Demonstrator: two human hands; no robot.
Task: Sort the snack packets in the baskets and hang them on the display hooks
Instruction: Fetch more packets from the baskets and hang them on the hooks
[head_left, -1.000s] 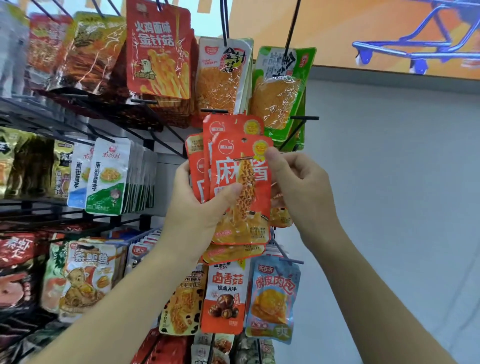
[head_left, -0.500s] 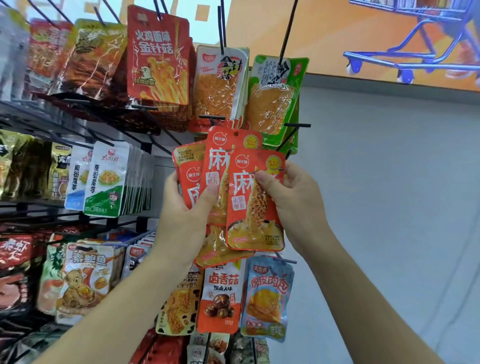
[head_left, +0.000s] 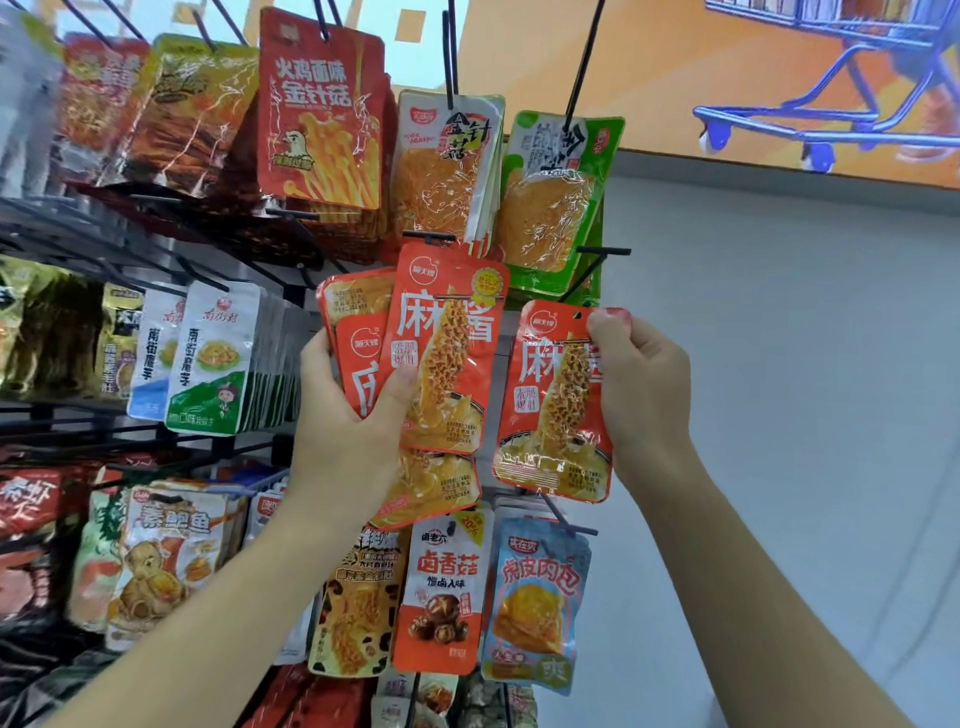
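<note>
My left hand (head_left: 348, 431) grips a fanned stack of several orange-red snack packets (head_left: 441, 353) in front of the display rack, thumb pressed across the front one. My right hand (head_left: 641, 395) pinches the top right corner of one matching orange-red packet (head_left: 550, 405), held apart to the right of the stack. A bare black display hook (head_left: 602, 251) juts out just above that single packet, below the green packets (head_left: 556, 197).
The rack is packed with hanging packets: red ones (head_left: 322, 109) at top, white-green ones (head_left: 213, 358) at left, an orange mushroom packet (head_left: 447, 592) and a blue packet (head_left: 535, 603) below my hands. A grey wall fills the right side.
My right hand has drawn one orange-red packet off the stack and moved it to the right. My left hand keeps the rest and has dropped slightly in view.
</note>
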